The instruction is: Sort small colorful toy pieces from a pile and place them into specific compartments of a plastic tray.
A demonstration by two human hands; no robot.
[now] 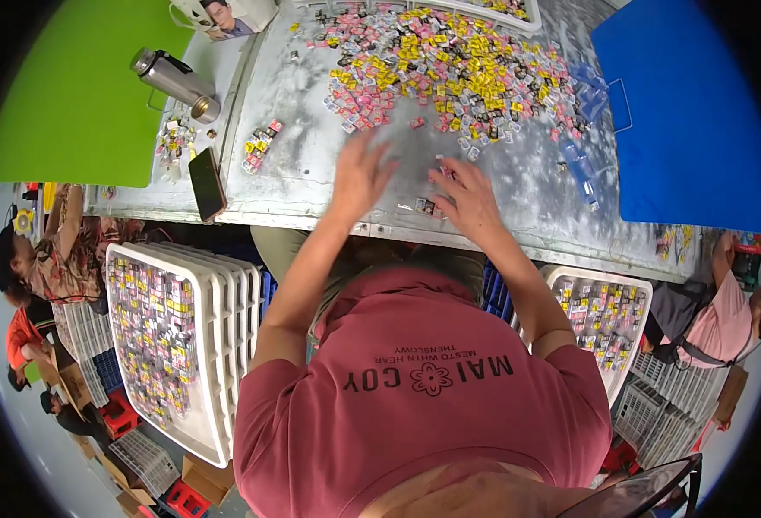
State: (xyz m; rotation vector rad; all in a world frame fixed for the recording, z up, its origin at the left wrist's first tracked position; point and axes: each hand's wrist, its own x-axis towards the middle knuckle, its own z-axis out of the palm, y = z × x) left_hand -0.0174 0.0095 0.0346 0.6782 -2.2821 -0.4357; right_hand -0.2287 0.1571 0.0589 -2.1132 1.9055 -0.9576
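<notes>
Grey and scuffed, the metal worktable (518, 186) runs between a green panel (78, 86) and a blue panel (691, 104), with white trays (225, 345) of sorted pieces stacked below. Across its far half lies a heap of small pink, yellow and black packets (449, 65); they look light, stiff-edged and slick, best pinched by the rim one at a time. The left hand (359, 173) hovers blurred, fingers spread. The right hand (467, 203) rests fingers spread by a few stray packets (428, 205) at the near edge.
</notes>
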